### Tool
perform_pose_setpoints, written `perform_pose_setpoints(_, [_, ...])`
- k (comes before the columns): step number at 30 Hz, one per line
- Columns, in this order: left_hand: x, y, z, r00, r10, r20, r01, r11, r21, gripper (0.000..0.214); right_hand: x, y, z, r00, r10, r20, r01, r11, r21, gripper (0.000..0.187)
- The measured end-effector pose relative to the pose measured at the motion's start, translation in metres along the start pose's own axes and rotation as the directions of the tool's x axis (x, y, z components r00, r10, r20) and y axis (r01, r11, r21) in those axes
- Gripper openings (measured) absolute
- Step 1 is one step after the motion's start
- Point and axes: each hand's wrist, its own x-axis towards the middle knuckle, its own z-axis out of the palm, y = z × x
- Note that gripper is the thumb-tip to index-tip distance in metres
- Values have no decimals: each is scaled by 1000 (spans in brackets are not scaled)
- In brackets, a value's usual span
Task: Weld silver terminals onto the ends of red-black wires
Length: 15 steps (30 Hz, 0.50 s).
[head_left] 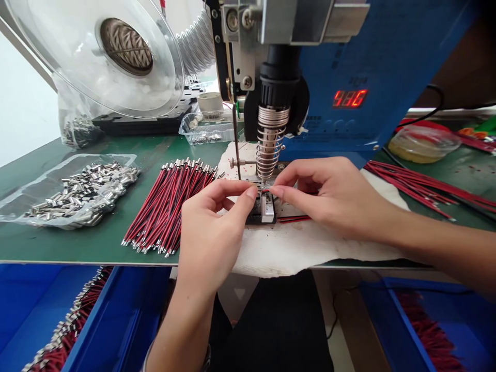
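Both hands meet under the spring-wrapped tip point(271, 142) of a soldering machine. My right hand point(337, 199) pinches a thin red wire point(266, 190) between thumb and forefinger, its end over a small fixture point(267, 207). From the left, my left hand point(217, 227) has thumb and forefinger pressed together at the fixture's other side; the small piece between them, if any, is hidden. Red and black wire point(294, 219) lies on the white cloth point(271, 253) below my right hand. Left of my left hand is a pile of red-and-black wires with metal connectors point(170, 206).
A plastic tray point(132, 160) of loose metal connectors point(85, 194) lies at the left. Behind stand a clear round fume hood point(77, 62) and a small tub point(209, 129). The blue machine body point(333, 129) rises close behind my hands. More wires point(418, 188) lie right; blue bins point(127, 310) sit below.
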Motion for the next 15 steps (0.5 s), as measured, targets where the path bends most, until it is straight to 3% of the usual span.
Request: perform_pose_setpoints(15, [0, 1, 0, 1000, 10, 9, -10, 1000, 0, 7, 0, -1, 1, 1000, 7, 0, -7, 1000, 12, 18])
